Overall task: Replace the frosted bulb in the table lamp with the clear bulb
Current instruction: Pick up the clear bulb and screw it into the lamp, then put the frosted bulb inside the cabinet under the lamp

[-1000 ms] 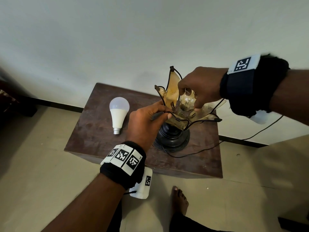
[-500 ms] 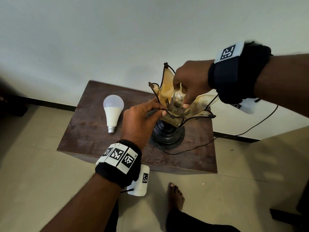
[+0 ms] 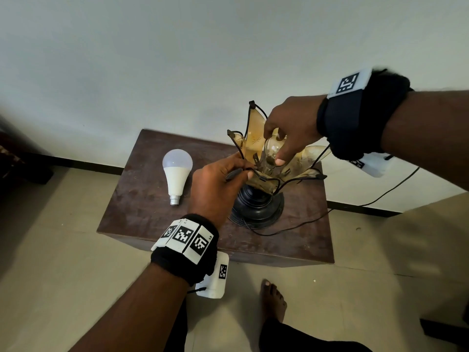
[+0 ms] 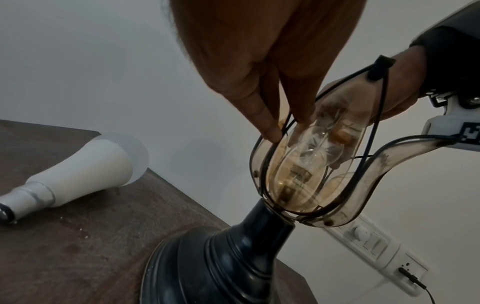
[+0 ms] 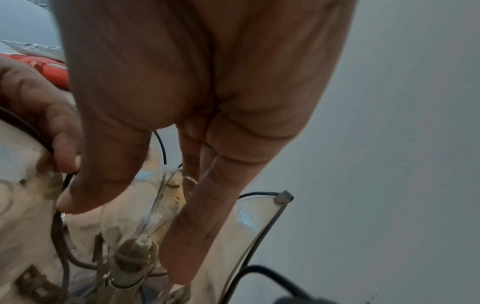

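So over the last second not much has shifted for us: the clear glass bulb [image 3: 272, 151] was already down among the amber petals a second ago and it sits in the same spot now, upright in the middle of the petal-shaped amber glass table lamp with the black base [image 3: 257, 204]. Only our viewpoint swung a bit. We'd guess that means we're at the seating stage, twisting the cap home in the socket, though we can't tell whether it has locked.

Our right hand [image 3: 291, 128] comes in from above with the grip closed around the clear bulb, thumb on the near side and fingertips [image 5: 182, 267] running down the far side of the glass. Our left hand [image 3: 215, 186] pinches the black wire rim of a near petal between thumb and fingers [image 4: 270, 131], steadying the lamp.

The frosted white bulb with the silver cap [image 3: 177, 174] is already out, lying on its side toward the left edge of the dark brown wooden worktop [image 3: 142, 207], well apart from the lamp, cap pointing at the front edge.
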Demonstrator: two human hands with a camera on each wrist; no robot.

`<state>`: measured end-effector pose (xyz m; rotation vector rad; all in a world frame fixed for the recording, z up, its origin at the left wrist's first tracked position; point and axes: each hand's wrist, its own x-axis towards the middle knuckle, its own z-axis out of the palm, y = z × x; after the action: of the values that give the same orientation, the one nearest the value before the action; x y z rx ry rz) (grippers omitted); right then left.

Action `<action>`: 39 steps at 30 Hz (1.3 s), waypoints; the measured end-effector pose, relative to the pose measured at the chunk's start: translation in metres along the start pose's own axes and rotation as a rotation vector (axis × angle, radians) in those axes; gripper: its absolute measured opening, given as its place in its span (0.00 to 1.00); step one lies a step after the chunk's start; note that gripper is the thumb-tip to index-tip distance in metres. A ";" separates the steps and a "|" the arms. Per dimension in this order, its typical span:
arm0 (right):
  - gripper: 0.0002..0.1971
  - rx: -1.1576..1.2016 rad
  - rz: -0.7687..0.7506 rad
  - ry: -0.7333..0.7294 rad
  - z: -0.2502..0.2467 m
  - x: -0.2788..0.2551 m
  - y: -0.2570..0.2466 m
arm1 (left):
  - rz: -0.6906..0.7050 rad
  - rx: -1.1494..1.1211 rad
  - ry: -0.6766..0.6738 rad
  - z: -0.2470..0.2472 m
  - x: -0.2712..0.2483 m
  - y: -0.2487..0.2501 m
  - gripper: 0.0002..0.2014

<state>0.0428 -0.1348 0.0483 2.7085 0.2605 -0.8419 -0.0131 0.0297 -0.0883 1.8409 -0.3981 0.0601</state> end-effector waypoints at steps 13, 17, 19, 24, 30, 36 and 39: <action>0.42 -0.018 0.015 -0.007 -0.004 -0.011 -0.002 | -0.049 0.001 -0.018 -0.008 -0.002 0.008 0.12; 0.39 -0.024 0.019 0.002 -0.007 -0.018 -0.003 | -0.073 -0.004 -0.004 -0.014 -0.001 0.004 0.11; 0.37 -0.048 0.020 0.021 -0.009 -0.022 -0.003 | -0.101 -0.012 0.038 -0.022 0.001 -0.001 0.11; 0.29 0.038 0.057 0.218 -0.029 -0.040 0.001 | -0.201 0.031 0.140 -0.049 0.003 -0.018 0.13; 0.19 0.475 0.080 0.637 -0.056 -0.095 -0.024 | -0.471 0.434 0.037 -0.082 0.006 -0.030 0.13; 0.12 1.035 -0.142 0.859 -0.020 -0.138 -0.091 | -0.650 0.751 -0.143 -0.074 0.000 -0.072 0.30; 0.12 1.147 -0.175 0.786 0.015 -0.137 -0.116 | -0.713 0.735 -0.180 -0.063 0.001 -0.102 0.33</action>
<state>-0.1056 -0.0418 0.0898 4.0423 0.1953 0.2586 0.0284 0.1138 -0.1630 2.6252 0.2193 -0.5120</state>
